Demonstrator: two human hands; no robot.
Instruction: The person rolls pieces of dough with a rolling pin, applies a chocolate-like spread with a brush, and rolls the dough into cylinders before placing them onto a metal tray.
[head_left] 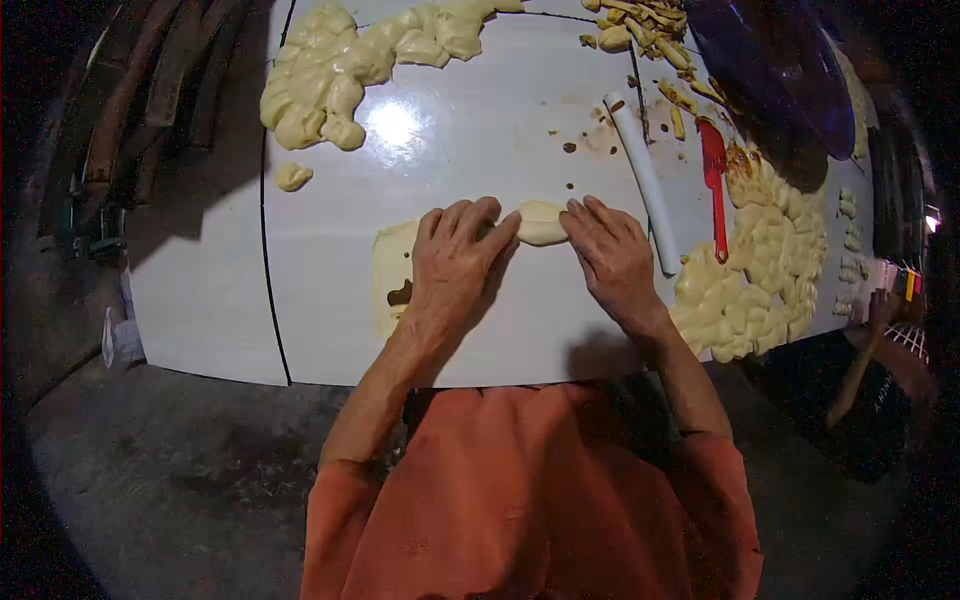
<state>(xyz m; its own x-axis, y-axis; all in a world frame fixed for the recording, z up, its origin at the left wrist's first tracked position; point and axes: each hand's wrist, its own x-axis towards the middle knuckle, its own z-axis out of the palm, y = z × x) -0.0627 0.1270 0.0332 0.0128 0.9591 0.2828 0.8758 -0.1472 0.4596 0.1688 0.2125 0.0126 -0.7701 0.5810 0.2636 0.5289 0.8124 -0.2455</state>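
A small pale piece of dough [542, 224] lies on the white table between my hands, rounded and longer than it is wide. My left hand [458, 250] has its curled fingers and thumb at the left end of this piece. At the opposite end, my right hand [612, 256] grips it with bent fingers held close together. Partly under my left hand and wrist is a thin flat dough sheet [388, 262], with a brown smear of filling [400, 294] on it. The undersides of both hands are hidden.
A white rolling rod [642, 185] and a red spatula [714, 170] lie to the right. Beyond them are many dough pieces [765, 270] and a dark purple basin [775, 70]. More dough [320, 85] is heaped at the far left. Another person [850, 390] is at the right.
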